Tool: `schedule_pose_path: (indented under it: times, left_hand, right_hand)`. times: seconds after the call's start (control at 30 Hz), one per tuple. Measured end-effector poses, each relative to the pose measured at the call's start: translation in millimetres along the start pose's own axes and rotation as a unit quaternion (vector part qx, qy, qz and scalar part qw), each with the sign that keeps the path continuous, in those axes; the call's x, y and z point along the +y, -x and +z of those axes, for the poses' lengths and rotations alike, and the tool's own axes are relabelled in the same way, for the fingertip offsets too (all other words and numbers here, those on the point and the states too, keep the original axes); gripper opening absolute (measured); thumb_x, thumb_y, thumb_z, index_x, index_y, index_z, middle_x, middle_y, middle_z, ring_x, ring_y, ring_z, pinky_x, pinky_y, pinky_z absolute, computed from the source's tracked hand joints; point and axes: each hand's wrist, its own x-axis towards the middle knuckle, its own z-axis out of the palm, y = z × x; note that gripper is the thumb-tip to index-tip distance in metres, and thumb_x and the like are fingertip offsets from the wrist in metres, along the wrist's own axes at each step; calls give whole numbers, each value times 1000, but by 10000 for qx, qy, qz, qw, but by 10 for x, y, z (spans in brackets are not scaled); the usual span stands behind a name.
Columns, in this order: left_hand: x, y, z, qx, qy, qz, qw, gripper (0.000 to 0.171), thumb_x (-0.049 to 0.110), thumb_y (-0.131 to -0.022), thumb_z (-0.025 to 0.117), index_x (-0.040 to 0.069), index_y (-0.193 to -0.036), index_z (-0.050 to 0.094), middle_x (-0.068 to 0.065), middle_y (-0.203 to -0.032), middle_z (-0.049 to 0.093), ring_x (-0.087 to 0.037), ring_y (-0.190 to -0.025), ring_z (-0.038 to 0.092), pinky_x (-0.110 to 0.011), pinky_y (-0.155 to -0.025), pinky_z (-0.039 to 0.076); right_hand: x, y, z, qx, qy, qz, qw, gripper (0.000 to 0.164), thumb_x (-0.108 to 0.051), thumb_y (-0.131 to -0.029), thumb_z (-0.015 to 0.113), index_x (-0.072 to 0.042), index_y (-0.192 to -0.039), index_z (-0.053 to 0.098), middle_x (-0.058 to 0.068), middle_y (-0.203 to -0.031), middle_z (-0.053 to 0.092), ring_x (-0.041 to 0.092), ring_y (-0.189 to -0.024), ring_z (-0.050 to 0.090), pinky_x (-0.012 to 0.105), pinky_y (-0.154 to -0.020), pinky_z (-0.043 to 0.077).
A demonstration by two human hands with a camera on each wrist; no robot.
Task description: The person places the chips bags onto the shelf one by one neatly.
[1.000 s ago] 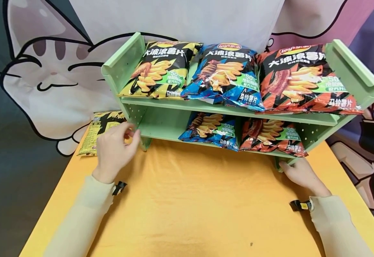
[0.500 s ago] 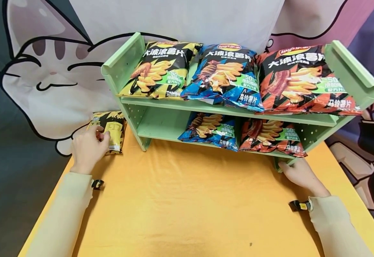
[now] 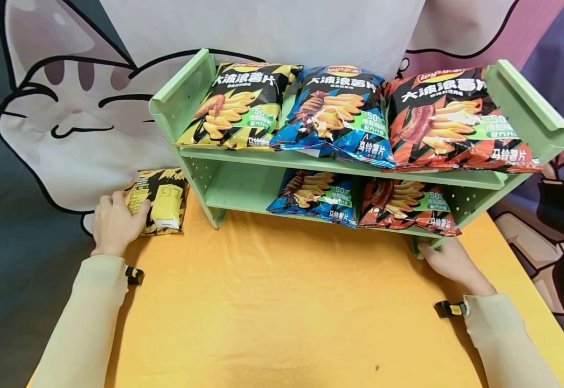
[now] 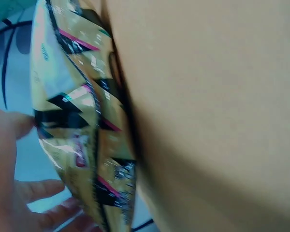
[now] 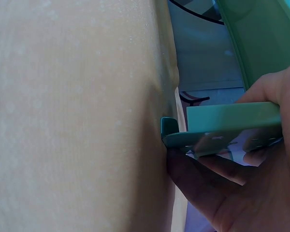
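Note:
In the head view, my left hand (image 3: 118, 222) is at the left edge of a yellow-and-black chip bag (image 3: 165, 207) lying beside the shelf. The left wrist view shows the thumb touching the chip bag (image 4: 75, 111), with the fingers fairly straight and spread at its end. My right hand (image 3: 453, 264) grips the green shelf (image 3: 243, 186) low at its right-hand leg. In the right wrist view, thumb and fingers (image 5: 198, 186) lie on both sides of the green leg (image 5: 232, 118). Part of that hand is hidden under the shelf in the head view.
Three chip bags stand on the top tier: yellow (image 3: 238, 108), blue (image 3: 342, 116) and red (image 3: 456, 121). Below are a smaller-looking blue bag (image 3: 313, 196) and a red bag (image 3: 408, 205), with bare shelf to their left. A yellow cloth (image 3: 282, 302) covers the table.
My left hand has moved left from the shelf's left side, over the yellow chip bag, to its left edge, and its fingers have straightened. The right hand keeps its hold on the shelf.

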Motion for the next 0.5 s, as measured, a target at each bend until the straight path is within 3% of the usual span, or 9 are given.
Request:
schedule_pose_path:
  times: [0.1, 0.17, 0.3, 0.33, 0.5]
  left_hand:
    - [-59, -24, 8, -517, -15, -223, 9984, 102, 75, -99, 31, -9, -156, 27, -46, -135, 35, -61, -112, 41, -71, -84, 40]
    - [-94, -39, 18, -746, 76, -312, 9967, 107, 79, -97, 28, -7, -160, 20, -47, -141, 32, -63, -116, 41, -74, -87, 40]
    - [-155, -57, 54, -1006, 372, -391, 9935, 109, 81, -96, 29, -1, -165, 9, -43, -155, 26, -67, -127, 37, -79, -101, 34]
    - [-170, -61, 65, -1049, 420, -403, 9928, 109, 81, -96, 30, 1, -165, 8, -42, -156, 27, -67, -128, 37, -79, -102, 33]
    - [-212, -81, 99, -1248, 471, -390, 9903, 109, 83, -95, 31, 6, -167, 2, -44, -152, 35, -68, -123, 43, -78, -97, 37]
  right_hand:
    - [5, -3, -6, -46, 50, 75, 9999, 55, -2, -96, 62, 0, -149, 48, 25, -123, 63, 9, -92, 54, 19, -85, 35]
    - [9, -6, -9, -69, 75, 107, 9999, 53, -3, -96, 62, 0, -148, 49, 22, -119, 64, 5, -91, 52, 19, -83, 34]
    - [13, -10, -4, -81, 63, 108, 9999, 47, -2, -96, 61, 1, -142, 53, 15, -98, 69, -1, -80, 52, 18, -79, 34]
    - [18, -13, 0, -73, 47, 100, 9999, 47, -2, -96, 62, 1, -142, 53, 16, -101, 68, -2, -81, 51, 18, -80, 34]
    - [22, -10, -4, -82, 82, 133, 9998, 43, -2, -96, 61, 1, -139, 56, 13, -97, 70, -2, -80, 51, 19, -79, 34]
